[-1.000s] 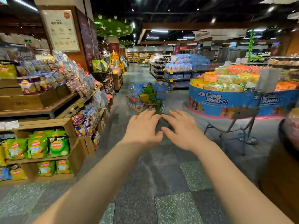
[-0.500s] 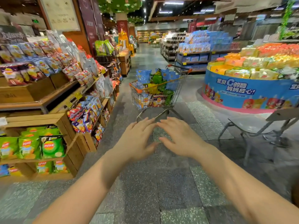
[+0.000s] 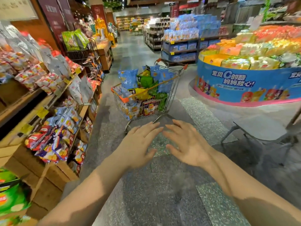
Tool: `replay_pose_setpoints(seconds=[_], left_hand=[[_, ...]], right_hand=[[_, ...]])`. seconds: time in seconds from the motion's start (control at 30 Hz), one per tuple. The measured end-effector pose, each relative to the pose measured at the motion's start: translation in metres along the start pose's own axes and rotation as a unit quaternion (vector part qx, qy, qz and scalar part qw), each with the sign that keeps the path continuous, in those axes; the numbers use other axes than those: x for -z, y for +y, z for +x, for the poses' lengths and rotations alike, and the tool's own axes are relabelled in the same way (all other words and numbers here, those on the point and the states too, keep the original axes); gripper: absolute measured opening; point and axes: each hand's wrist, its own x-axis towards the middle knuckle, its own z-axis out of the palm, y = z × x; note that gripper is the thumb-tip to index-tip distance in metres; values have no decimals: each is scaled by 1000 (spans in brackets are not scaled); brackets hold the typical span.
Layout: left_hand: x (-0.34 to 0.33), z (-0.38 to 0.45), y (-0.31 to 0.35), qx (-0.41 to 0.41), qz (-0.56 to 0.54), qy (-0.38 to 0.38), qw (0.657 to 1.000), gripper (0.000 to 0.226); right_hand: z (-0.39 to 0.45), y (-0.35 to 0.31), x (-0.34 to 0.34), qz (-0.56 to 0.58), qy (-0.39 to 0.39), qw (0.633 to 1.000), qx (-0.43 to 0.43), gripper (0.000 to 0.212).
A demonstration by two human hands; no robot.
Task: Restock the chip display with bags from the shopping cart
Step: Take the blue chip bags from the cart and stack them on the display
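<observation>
A wire shopping cart [image 3: 172,88] with orange trim stands in the aisle ahead, heaped with blue, green and yellow chip bags [image 3: 145,84]. The wooden chip display [image 3: 53,173] runs along the left, its tiers holding many snack bags [image 3: 53,137]. My left hand [image 3: 138,145] and my right hand [image 3: 189,144] are stretched out side by side, palms down, fingers straight and spread. Both hold nothing and hover short of the cart, not touching it.
A round blue promotional stand [image 3: 244,85] piled with yellow and orange packs fills the right. A grey metal chair [image 3: 260,128] stands on the right, near my right hand. Blue shelving [image 3: 180,49] lies behind the cart. Green chip bags [image 3: 11,198] sit at bottom left.
The cart has grown larger and nearer as the view moved forward along the aisle. My hands have drifted slightly apart, with fingers spread wider.
</observation>
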Motion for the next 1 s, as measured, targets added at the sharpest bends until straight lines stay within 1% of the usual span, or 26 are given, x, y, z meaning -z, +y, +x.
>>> replay_pose_setpoints(seconds=[0.1,0.17,0.23,0.3,0.4,0.53,0.63,0.73,0.83,0.9,1.0], left_hand=[[-28,61,-54,-30,20,7,999,68],[-39,95,-85,-24,40,9,999,68],[-51,127,-117,2,50,-2,999,67],[-58,163,-149,22,55,2,998,67],[-59,210,-193,59,54,4,997,68],[-59,260,-247,108,39,-7,993,70],[-68,289,-293,145,43,9,988,75],[-84,317,-343,165,45,11,985,80],[-91,354,-393,177,74,-16,981,84],[-98,379,-429,200,80,-32,976,82],[-100,413,-479,237,72,-59,967,79]], right_hand=[[57,51,-36,-13,-23,1000,12,50],[91,87,-57,-7,-11,1000,22,50],[127,125,-76,-10,-4,1000,29,50],[169,161,-90,-17,6,999,39,51],[235,201,-98,-13,5,999,46,50],[313,232,-116,17,25,999,44,47],[366,245,-144,49,22,997,55,50],[416,261,-176,66,3,997,51,56],[468,281,-205,80,-19,996,28,59],[504,298,-225,70,-49,996,15,64],[559,321,-248,50,-82,995,2,67]])
